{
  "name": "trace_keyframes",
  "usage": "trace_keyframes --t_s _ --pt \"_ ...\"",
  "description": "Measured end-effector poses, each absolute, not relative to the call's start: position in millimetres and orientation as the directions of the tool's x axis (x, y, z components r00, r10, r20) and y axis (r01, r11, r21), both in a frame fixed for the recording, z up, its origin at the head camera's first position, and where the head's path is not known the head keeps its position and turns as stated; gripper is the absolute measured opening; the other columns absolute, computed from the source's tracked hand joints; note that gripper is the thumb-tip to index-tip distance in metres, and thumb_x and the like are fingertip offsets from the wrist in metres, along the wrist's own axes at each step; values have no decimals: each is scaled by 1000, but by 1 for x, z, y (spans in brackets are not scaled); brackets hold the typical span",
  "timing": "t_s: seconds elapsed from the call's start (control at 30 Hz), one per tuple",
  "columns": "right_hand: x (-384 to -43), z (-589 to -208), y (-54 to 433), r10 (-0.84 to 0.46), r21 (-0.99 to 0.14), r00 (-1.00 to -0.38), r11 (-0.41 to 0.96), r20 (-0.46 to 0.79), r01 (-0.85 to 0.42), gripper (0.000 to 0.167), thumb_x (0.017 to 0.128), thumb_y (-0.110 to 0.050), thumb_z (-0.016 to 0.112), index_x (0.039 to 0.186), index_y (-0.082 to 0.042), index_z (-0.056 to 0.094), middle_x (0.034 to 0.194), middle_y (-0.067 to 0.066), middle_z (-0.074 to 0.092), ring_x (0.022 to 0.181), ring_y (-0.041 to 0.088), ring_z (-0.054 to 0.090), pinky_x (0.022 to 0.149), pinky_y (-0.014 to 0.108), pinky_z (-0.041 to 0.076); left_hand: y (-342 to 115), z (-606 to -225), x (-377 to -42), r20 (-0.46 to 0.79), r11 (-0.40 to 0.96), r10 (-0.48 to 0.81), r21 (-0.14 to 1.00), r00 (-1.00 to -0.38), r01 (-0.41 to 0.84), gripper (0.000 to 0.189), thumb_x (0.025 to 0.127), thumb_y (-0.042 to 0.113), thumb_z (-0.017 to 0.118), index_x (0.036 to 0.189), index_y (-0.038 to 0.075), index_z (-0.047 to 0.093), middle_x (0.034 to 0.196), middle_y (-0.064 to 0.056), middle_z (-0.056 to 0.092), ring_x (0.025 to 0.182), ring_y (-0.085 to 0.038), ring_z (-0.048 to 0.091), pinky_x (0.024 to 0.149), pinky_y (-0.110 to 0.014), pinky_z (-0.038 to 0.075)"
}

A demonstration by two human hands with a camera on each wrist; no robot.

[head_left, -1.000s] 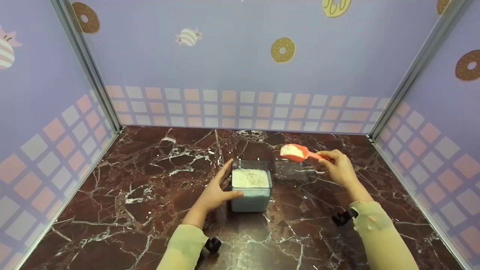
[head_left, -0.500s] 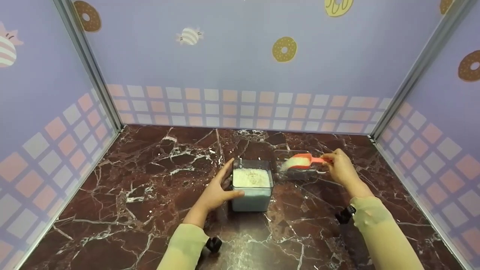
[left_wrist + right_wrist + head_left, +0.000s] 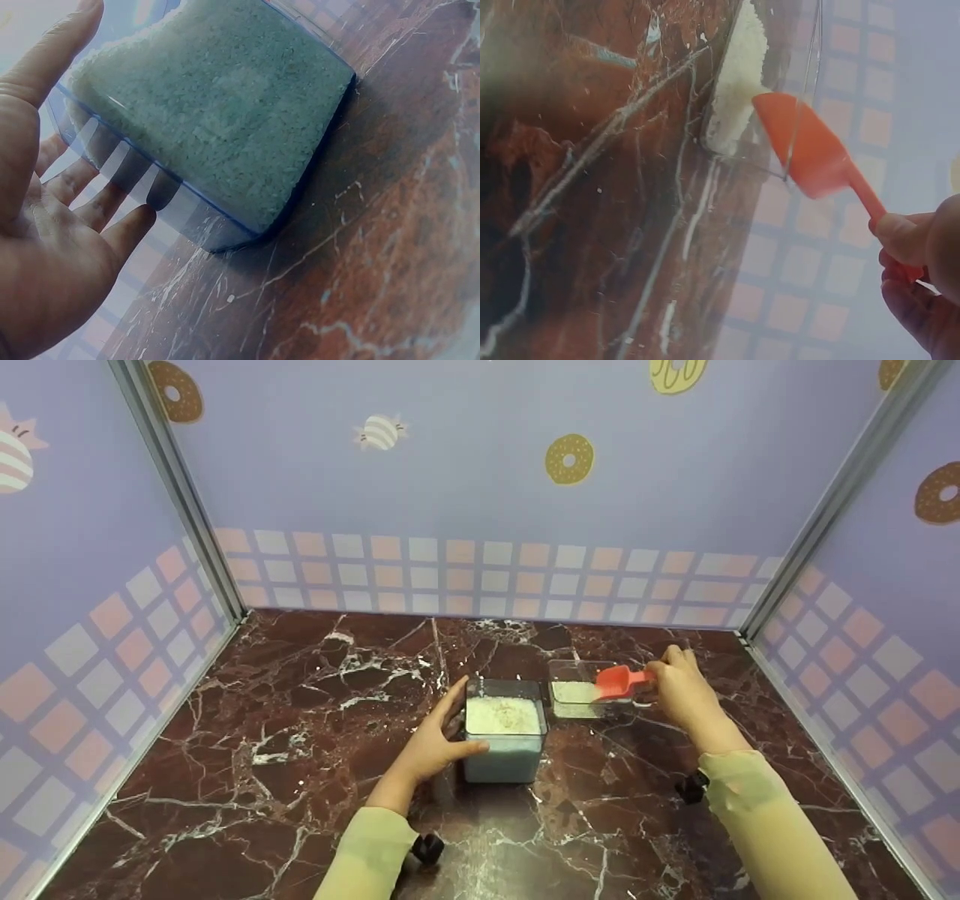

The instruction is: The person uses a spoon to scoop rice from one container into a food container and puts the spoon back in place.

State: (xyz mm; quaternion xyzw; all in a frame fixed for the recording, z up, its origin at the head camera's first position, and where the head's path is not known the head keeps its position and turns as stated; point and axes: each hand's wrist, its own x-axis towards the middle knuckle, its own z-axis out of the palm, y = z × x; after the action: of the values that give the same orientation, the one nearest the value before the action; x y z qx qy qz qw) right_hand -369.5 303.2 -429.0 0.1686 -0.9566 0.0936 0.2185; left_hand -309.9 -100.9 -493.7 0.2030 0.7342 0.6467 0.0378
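My left hand (image 3: 431,746) holds the left side of a square clear plastic container (image 3: 502,769), thumb at the front rim and fingers along the side wall. White rice (image 3: 225,97) fills much of it. With my right hand (image 3: 686,690) I pinch the handle of a red-orange scoop (image 3: 615,682), its bowl tipped down over a smaller, shallow clear box (image 3: 592,712). Rice (image 3: 739,82) lies in that box, piled toward the side away from my right hand. In the right wrist view the scoop's tip is right by this rice.
Both containers stand close together on a dark red marbled tabletop (image 3: 300,780), the small box behind and right of the big one. A few white grains lie scattered about. Purple patterned panels (image 3: 450,472) enclose the back and both sides.
The scoop, full of rice a second ago, has come down to the small box and tipped, pouring rice into it. My left hand stays on the big container.
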Motion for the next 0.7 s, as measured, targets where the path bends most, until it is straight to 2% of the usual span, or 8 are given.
trace_keyframes --t_s 0.07,0.33,0.47,0.6,0.7 --pt "-369 -426 300 -296 -61 -840 931 454 -360 27 69 14 77 94 6 71 92 17 46 92 41 46 81 55 54 -101 -494 -310 205 83 346 965 -916 248 115 81 29 89 167 19 14 173 -15 17 159 -37 21 130 -50 25" --pt "-365 -419 289 -383 104 -759 915 527 -389 14 82 13 67 95 10 71 94 23 50 92 45 51 70 55 59 -101 -494 -310 206 78 343 966 -916 246 114 81 27 89 167 18 15 173 -16 17 159 -37 21 130 -50 25" --pt "-364 -419 289 -370 83 -755 917 541 -390 22 77 18 66 97 10 72 93 23 50 92 45 50 72 55 58 -101 -493 -310 202 76 342 968 -918 241 113 81 25 89 167 22 15 173 -16 17 159 -37 21 131 -50 24" --pt "-362 -420 291 -332 15 -786 925 521 -380 32 69 20 70 100 9 72 94 21 49 93 44 49 77 56 57 -101 -493 -308 189 79 338 970 -922 228 112 82 25 89 167 26 16 173 -14 17 160 -34 21 131 -50 23" --pt "-361 -421 292 -300 -41 -810 928 504 -370 38 65 19 75 101 8 72 95 20 49 94 42 48 79 56 57 -100 -493 -308 188 74 339 971 -922 226 113 82 25 89 167 24 15 173 -13 17 160 -34 20 131 -49 23"
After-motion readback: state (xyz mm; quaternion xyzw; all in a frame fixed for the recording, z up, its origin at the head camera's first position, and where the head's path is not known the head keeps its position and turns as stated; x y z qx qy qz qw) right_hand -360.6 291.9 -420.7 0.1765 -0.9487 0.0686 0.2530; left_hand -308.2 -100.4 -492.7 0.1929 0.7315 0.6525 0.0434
